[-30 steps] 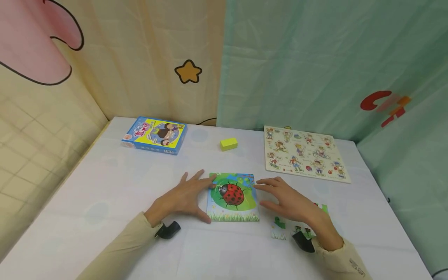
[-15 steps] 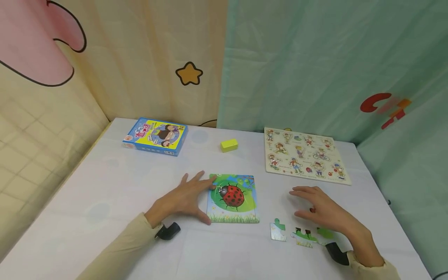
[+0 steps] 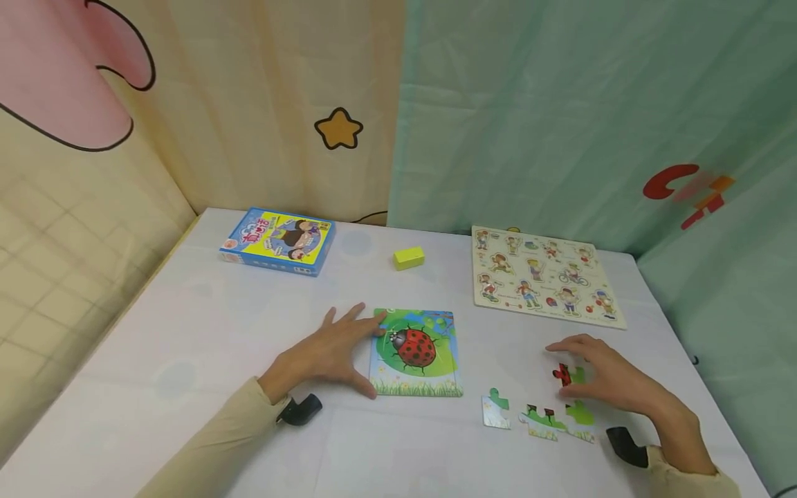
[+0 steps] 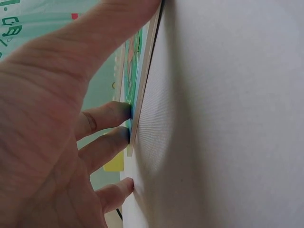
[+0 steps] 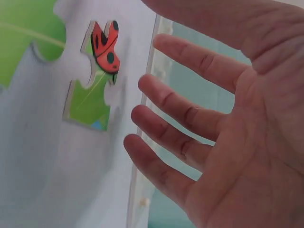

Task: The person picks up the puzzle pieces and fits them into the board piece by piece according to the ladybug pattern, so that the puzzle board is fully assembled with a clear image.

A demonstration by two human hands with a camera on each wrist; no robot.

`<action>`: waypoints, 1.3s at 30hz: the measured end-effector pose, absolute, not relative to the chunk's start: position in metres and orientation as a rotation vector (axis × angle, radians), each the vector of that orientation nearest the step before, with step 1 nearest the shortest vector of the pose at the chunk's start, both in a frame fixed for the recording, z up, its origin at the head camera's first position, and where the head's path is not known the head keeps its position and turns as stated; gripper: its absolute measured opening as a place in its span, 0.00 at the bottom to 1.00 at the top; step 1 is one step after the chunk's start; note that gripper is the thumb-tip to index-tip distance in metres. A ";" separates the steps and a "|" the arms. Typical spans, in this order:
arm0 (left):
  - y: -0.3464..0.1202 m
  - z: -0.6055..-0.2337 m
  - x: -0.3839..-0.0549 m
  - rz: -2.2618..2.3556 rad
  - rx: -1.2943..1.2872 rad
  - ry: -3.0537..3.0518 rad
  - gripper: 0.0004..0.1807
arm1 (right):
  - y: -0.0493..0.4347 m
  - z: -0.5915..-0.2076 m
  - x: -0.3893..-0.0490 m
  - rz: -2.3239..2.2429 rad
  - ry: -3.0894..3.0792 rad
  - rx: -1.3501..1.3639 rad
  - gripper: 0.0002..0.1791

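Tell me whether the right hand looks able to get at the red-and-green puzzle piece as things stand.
Probably yes: the right hand holds nothing and is close beside the red-and-green puzzle piece, and the right wrist view shows nothing lying on it or between them.

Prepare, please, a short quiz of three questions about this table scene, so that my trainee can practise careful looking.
1. Fill in the word: in the head view, the flat blue-and-yellow rectangular box lies to the ____ of the small bright-yellow rectangular block.

2. True or false: the left hand touches the flat square board with the red ladybird picture.

3. Which of these is nearest to the right hand?
a) the block
b) the box
c) the red-and-green flat jigsaw piece

Key: 1. left; 2. true; 3. c.
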State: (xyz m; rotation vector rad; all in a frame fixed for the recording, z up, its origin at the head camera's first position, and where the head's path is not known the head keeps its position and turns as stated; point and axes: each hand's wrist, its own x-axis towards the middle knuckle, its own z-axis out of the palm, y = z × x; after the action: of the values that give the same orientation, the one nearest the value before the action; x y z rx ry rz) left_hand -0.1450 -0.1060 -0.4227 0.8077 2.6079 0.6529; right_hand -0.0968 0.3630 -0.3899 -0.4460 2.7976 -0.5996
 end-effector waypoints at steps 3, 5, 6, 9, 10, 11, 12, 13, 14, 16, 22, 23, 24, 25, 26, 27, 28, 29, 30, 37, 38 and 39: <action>-0.106 -0.423 -0.145 0.648 0.804 2.607 0.55 | 0.369 -0.391 -0.097 -0.623 2.754 -0.403 0.38; -0.106 -0.423 -0.145 0.648 0.804 2.608 0.55 | 0.372 -0.393 -0.097 -0.633 2.731 -0.387 0.38; -0.106 -0.424 -0.145 0.651 0.804 2.608 0.55 | 0.373 -0.393 -0.097 -0.633 2.728 -0.379 0.38; -0.106 -0.424 -0.145 0.655 0.803 2.606 0.55 | 0.376 -0.396 -0.096 -0.642 2.733 -0.396 0.38; -0.106 -0.424 -0.145 0.656 0.802 2.605 0.55 | 0.377 -0.397 -0.096 -0.648 2.736 -0.404 0.38; -0.106 -0.424 -0.145 0.656 0.801 2.603 0.55 | 0.378 -0.398 -0.096 -0.653 2.739 -0.413 0.37; -0.106 -0.424 -0.145 0.659 0.799 2.600 0.55 | 0.378 -0.399 -0.095 -0.663 2.742 -0.420 0.37; -0.105 -0.424 -0.145 0.661 0.799 2.598 0.55 | 0.378 -0.400 -0.095 -0.671 2.744 -0.427 0.37; -0.105 -0.424 -0.145 0.660 0.799 2.596 0.55 | 0.378 -0.400 -0.095 -0.673 2.746 -0.434 0.36; -0.105 -0.425 -0.145 0.661 0.797 2.591 0.55 | 0.379 -0.402 -0.095 -0.683 2.746 -0.447 0.36; -0.105 -0.425 -0.146 0.647 0.799 2.590 0.55 | 0.379 -0.405 -0.098 -0.676 2.771 -0.519 0.31; -0.105 -0.425 -0.146 0.647 0.799 2.592 0.55 | 0.379 -0.405 -0.099 -0.673 2.779 -0.531 0.30; -0.105 -0.424 -0.146 0.649 0.800 2.594 0.54 | 0.378 -0.405 -0.100 -0.673 2.783 -0.537 0.29; -0.105 -0.424 -0.146 0.649 0.797 2.596 0.54 | 0.377 -0.405 -0.101 -0.674 2.784 -0.536 0.28; -0.106 -0.424 -0.146 0.651 0.793 2.596 0.54 | 0.377 -0.405 -0.102 -0.675 2.783 -0.533 0.28; -0.106 -0.423 -0.146 0.652 0.791 2.596 0.54 | 0.376 -0.405 -0.102 -0.676 2.782 -0.530 0.27; -0.106 -0.423 -0.146 0.655 0.792 2.597 0.54 | 0.375 -0.405 -0.103 -0.676 2.781 -0.526 0.27; -0.107 -0.423 -0.146 0.656 0.792 2.600 0.54 | 0.375 -0.404 -0.103 -0.674 2.781 -0.521 0.26; -0.107 -0.423 -0.146 0.656 0.794 2.600 0.54 | 0.375 -0.404 -0.104 -0.669 2.780 -0.514 0.26; -0.106 -0.423 -0.147 0.649 0.809 2.610 0.54 | 0.373 -0.401 -0.102 -0.618 2.791 -0.468 0.21; -0.106 -0.423 -0.147 0.646 0.809 2.610 0.54 | 0.373 -0.400 -0.102 -0.609 2.795 -0.468 0.20; -0.106 -0.423 -0.147 0.642 0.808 2.610 0.54 | 0.372 -0.400 -0.102 -0.601 2.801 -0.472 0.20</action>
State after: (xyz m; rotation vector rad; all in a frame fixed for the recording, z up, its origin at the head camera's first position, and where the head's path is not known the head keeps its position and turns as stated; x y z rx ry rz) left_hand -0.1468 -0.1055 -0.4234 0.8084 2.6104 0.6424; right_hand -0.1017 0.3721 -0.4004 -0.4715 2.8006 -0.6013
